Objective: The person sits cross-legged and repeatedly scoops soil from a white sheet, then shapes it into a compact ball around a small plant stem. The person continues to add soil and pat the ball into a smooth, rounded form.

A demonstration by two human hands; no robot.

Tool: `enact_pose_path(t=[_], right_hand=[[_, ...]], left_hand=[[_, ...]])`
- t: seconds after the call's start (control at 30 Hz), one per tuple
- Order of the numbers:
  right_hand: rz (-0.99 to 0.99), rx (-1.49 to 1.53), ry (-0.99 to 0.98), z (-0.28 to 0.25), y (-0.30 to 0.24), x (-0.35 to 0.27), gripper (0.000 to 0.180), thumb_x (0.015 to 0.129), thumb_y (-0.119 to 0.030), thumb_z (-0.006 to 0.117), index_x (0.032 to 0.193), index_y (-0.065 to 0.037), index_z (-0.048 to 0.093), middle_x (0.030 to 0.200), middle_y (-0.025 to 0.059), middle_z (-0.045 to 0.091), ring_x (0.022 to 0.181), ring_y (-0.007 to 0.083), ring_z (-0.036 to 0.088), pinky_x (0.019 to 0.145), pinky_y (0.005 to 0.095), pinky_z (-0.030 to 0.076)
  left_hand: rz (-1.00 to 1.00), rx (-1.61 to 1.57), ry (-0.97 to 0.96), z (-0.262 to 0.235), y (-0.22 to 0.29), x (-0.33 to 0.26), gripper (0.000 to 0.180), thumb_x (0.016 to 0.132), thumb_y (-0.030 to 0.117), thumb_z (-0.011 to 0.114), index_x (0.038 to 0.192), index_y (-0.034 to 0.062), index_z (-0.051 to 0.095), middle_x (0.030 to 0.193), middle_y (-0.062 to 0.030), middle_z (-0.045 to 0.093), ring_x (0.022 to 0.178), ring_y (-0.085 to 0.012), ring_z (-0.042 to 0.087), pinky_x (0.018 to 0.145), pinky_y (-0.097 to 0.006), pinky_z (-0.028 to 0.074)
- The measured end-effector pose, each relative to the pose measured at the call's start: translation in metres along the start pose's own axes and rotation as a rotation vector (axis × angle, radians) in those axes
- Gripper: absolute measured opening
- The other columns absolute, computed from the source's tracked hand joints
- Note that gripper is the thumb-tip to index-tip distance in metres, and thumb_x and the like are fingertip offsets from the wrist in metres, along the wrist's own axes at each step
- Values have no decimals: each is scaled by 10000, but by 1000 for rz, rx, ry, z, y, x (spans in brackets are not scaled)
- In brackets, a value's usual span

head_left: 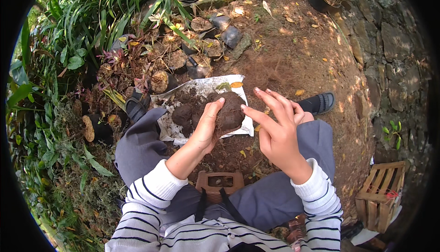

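Observation:
My left hand (207, 127) is closed around a round, dark brown soil ball (232, 110) with fine fibres on its surface. The thumb lies over its upper left side, while the other fingers are mostly hidden beneath. My right hand (280, 123) is at the ball's right side with its fingers stretched and apart. Its index fingertip meets or nearly meets the ball's edge. Under the hands a white sack (250, 126) is spread on the ground, bearing loose dark soil and another dark soil lump (182, 113) left of my left hand.
A small trowel (198, 70) lies beyond the sack among soil-filled black plant bags (213, 48). Loose brown fibre (270, 73) covers ground at the far right of the sack. Dense plants line the left; a stone wall (398, 46) and wooden crate (380, 192) stand right.

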State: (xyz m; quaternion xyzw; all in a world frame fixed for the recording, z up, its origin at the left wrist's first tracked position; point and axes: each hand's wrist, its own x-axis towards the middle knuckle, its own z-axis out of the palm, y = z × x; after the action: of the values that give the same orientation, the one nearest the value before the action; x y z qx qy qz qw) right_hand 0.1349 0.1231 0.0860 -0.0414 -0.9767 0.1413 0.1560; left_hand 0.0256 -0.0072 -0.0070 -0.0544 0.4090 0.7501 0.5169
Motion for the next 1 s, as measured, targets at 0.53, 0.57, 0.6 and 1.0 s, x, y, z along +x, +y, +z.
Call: enact_pose_path(t=[0.53, 0.57, 0.6, 1.0], right_hand=[[-250, -413, 67, 27, -8, -16, 356, 850, -254, 612, 1161, -406, 694, 1434, -97, 540, 1327, 158, 454, 1079, 542, 161], [-265, -411, 71, 27, -9, -17, 348, 852, -256, 611, 1154, -406, 698, 1433, -97, 541, 1326, 156, 455, 1082, 542, 157], [-279, -409, 75, 28, -11, -18, 340, 855, -259, 610, 1147, -407, 702, 1432, -96, 542, 1326, 154, 456, 1084, 541, 153], [-222, -372, 25, 21, -3, -13, 434, 819, -224, 661, 1195, -439, 681, 1503, -48, 481, 1398, 252, 352, 1055, 569, 163]], left_hand=[[-21, -32, 56, 9, 1, -3, 501, 976, 502, 537, 1260, 95, 471, 1156, -103, 611, 971, -202, 676, 789, -367, 611], [-16, -36, 33, 6, 1, -2, 492, 980, 502, 525, 1252, 92, 493, 1151, -101, 619, 975, -201, 675, 801, -368, 609], [-11, -41, 9, 5, 1, -1, 486, 985, 501, 513, 1244, 90, 516, 1146, -99, 628, 979, -200, 673, 813, -369, 608], [-102, -295, -35, -3, -2, 7, 561, 988, 589, 371, 1328, 171, 526, 1325, -65, 543, 1176, -268, 570, 1010, -442, 479]])
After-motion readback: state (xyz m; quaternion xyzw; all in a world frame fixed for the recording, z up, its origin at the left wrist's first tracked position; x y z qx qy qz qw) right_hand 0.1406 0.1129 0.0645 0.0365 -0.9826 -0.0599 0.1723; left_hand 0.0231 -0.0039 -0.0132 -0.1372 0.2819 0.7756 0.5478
